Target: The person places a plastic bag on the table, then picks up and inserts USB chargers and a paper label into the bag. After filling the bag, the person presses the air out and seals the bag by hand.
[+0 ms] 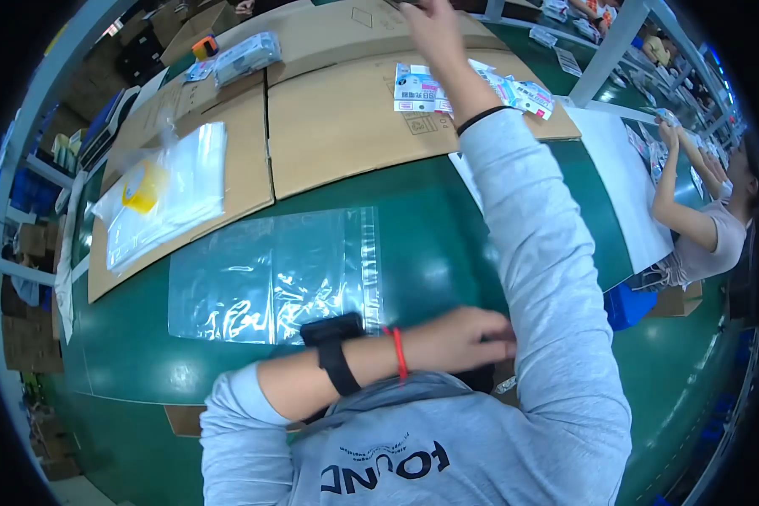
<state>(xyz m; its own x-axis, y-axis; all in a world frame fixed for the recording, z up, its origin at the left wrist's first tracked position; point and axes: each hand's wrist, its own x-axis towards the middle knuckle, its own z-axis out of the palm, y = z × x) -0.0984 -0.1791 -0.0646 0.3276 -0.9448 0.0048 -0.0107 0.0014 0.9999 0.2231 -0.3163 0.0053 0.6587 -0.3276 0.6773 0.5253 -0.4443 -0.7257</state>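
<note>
My right arm stretches across the table, and my right hand [434, 25] is at the top edge of the picture, over the far cardboard. Its fingers are partly cut off, so I cannot make out whether they hold anything. Low in front of my chest, my left hand [462, 339] is bent to the right beside my right sleeve, its thumb and fingers apart with nothing seen between them. A flat clear plastic bag [270, 274] lies on the green tabletop [430, 219] beyond my left forearm. Several printed cards [417, 87] lie under and beside my right wrist.
Cardboard sheets [329, 135] cover the far tabletop. At the left lie a stack of clear bags [194, 177] and a yellow tape roll [145, 187]. A wrapped package [247, 57] sits near an orange-black tape measure [204, 47]. Another person [704, 223] works at the right.
</note>
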